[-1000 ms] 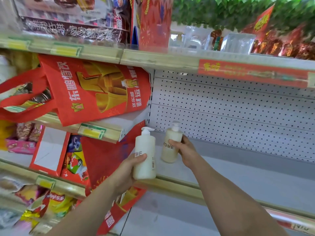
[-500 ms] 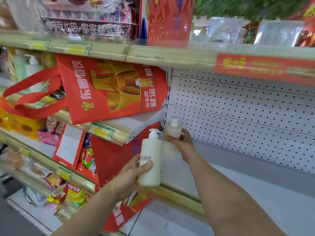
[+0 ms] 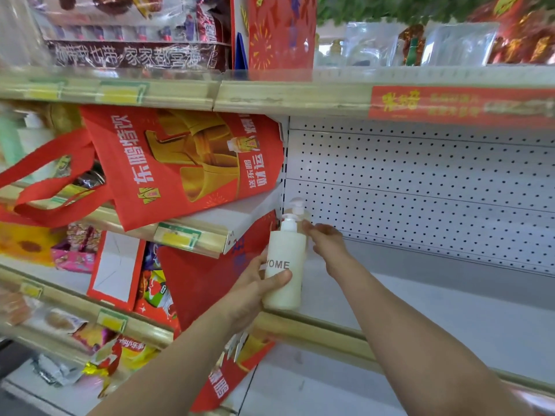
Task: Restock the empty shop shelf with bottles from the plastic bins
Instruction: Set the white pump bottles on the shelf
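My left hand (image 3: 255,291) grips a white pump bottle (image 3: 286,274) marked "YOME", held upright over the front left edge of the bare white shelf (image 3: 435,301). Behind it a second cream pump bottle (image 3: 295,205) stands in the shelf's back left corner against the perforated panel. Only its pump and shoulder show. My right hand (image 3: 329,241) reaches to that rear bottle, fingertips at its shoulder. The fingers are blurred and partly hidden, so the hold is unclear.
A gold rail (image 3: 324,331) runs along the shelf's front. A red tote bag (image 3: 186,166) lies on the neighbouring shelf to the left, with snack packs (image 3: 90,334) below. The shelf above (image 3: 294,96) overhangs, carrying gift boxes and packets.
My right hand has carried the cream bottle back into the shelf's left rear corner. My left hand has brought the white bottle up and right, in front of it.
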`<state>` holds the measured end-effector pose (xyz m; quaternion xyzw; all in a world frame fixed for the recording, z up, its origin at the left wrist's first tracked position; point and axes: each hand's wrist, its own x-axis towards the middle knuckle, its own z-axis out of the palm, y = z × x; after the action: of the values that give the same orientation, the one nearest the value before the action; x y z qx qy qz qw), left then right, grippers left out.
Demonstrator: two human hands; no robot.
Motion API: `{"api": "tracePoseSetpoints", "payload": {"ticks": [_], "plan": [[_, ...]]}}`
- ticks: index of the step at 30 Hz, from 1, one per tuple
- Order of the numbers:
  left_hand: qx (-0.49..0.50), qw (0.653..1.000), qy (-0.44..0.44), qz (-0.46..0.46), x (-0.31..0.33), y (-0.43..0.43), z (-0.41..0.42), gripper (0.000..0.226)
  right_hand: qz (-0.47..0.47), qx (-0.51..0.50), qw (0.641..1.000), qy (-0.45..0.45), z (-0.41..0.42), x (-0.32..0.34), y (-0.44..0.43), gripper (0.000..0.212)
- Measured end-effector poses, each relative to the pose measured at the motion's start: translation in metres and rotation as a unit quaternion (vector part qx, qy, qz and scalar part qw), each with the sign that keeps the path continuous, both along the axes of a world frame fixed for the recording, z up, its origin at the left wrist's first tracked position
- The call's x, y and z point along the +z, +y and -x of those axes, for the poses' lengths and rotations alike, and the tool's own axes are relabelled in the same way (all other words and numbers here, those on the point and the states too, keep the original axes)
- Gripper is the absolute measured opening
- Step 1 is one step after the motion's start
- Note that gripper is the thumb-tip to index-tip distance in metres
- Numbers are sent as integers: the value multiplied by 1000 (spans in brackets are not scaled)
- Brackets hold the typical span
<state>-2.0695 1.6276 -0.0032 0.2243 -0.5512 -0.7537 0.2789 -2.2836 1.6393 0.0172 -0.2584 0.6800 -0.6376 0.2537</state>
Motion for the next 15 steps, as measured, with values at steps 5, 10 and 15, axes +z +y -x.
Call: {"api": "tracePoseSetpoints", "payload": {"ticks": [5,10,15], "plan": [[-25,999,11,24,7,2,31,75,21,62,997,-39,-17,27,54,55],[-46,997,1,65,7,5,58,95,-26,142,990,8,-26,39,93,51],[-66,990,-22,122,9,13,71,82,-52,110,990,67,-16,40,100,40]]}}
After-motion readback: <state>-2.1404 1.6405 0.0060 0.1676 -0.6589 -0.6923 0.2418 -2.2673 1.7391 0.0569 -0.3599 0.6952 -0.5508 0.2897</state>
